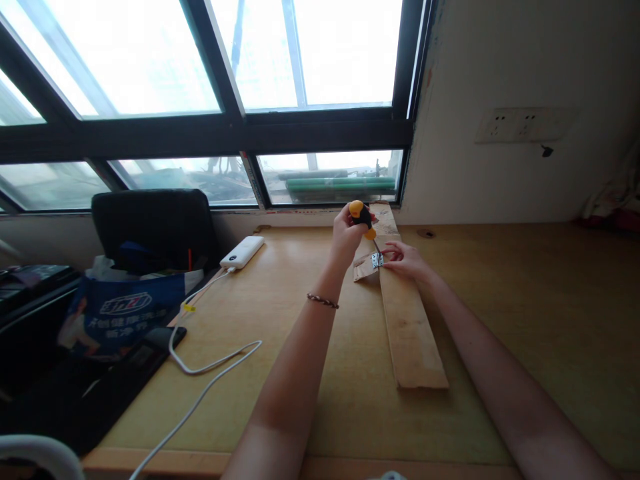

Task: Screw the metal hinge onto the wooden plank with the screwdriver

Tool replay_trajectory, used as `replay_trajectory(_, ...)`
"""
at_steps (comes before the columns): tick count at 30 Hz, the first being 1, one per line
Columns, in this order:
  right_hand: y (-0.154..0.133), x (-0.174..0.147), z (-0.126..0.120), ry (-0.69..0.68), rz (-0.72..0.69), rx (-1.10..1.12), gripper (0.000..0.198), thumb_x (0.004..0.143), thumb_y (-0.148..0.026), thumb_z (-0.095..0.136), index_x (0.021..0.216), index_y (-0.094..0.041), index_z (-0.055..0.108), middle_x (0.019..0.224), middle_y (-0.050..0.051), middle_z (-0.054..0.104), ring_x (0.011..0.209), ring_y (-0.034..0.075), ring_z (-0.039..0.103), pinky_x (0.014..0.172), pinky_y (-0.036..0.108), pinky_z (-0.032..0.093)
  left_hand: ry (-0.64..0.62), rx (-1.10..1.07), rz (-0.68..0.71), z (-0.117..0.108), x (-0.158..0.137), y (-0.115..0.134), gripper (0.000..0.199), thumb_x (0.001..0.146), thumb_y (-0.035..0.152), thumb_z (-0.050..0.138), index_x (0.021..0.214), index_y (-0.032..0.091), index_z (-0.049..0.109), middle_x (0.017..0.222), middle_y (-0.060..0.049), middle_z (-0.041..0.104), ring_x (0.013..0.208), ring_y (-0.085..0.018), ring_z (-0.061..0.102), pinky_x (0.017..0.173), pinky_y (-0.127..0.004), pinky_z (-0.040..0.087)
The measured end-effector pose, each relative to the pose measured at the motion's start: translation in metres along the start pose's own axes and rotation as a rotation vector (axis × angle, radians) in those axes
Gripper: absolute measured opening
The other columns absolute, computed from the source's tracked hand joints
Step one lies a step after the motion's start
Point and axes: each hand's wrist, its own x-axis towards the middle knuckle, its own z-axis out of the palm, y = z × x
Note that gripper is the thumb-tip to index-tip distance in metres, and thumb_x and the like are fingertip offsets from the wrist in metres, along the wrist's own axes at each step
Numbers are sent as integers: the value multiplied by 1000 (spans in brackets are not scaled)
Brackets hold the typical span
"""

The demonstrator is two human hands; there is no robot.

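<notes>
My left hand [348, 233] is wrapped round a screwdriver [361, 217] with a yellow and black handle. Its shaft slants down to a silver metal hinge [377, 260]. The hinge bridges a long wooden board [413, 333] and a short wooden piece [365, 268] that juts out to the left, tilted. From the right, my right hand [404, 259] has its thumb and fingertips closed at the hinge's edge, over the board. Whether a screw sits under the screwdriver's tip is too small to make out.
On the wooden table [300, 300] a white power bank [243, 252] lies at left, its white cable [215, 367] looping to the front edge. A black chair [155, 227] and a blue bag [120, 307] stand left. Behind are windows and a wall socket [525, 125].
</notes>
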Motion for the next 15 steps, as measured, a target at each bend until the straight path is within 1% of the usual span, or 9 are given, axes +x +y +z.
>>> replay_trajectory(4, -3, -1, 0, 4, -1, -1, 60, 57, -26, 73, 112, -16, 51, 99, 7, 66, 60, 10, 54, 58, 25, 48, 25, 34, 54, 4, 0, -5, 28, 54, 7, 54, 79, 18, 48, 72, 2, 56, 71, -12, 58, 70, -28, 46)
replay_trajectory(7, -4, -1, -1, 5, -6, -12, 60, 57, -25, 73, 112, -16, 51, 99, 7, 66, 60, 10, 54, 58, 25, 48, 24, 113, 99, 4, 1, -9, 32, 55, 12, 65, 80, 18, 45, 71, 3, 54, 68, -11, 56, 69, -26, 45)
replay_trajectory(11, -2, -1, -1, 6, -2, -24, 60, 57, -24, 74, 112, -17, 52, 99, 7, 67, 61, 10, 56, 60, 25, 49, 94, 273, 92, -2, 3, -11, 42, 48, 22, 76, 77, 18, 45, 69, 3, 53, 70, -14, 55, 66, -26, 44)
replay_trajectory(13, -1, -1, -1, 4, 1, -14, 61, 57, -23, 74, 113, -17, 51, 99, 8, 67, 61, 10, 56, 59, 25, 49, 137, 315, 93, -6, 4, -11, 43, 45, 23, 78, 74, 18, 46, 68, 3, 51, 72, -15, 54, 65, -26, 43)
replay_trajectory(15, 0, 0, -1, 0, 4, 1, 61, 56, -24, 74, 113, -17, 51, 99, 8, 66, 61, 10, 56, 59, 25, 49, 148, 323, 91, -9, 5, -10, 43, 43, 23, 79, 72, 18, 47, 66, 3, 50, 74, -16, 53, 66, -26, 42)
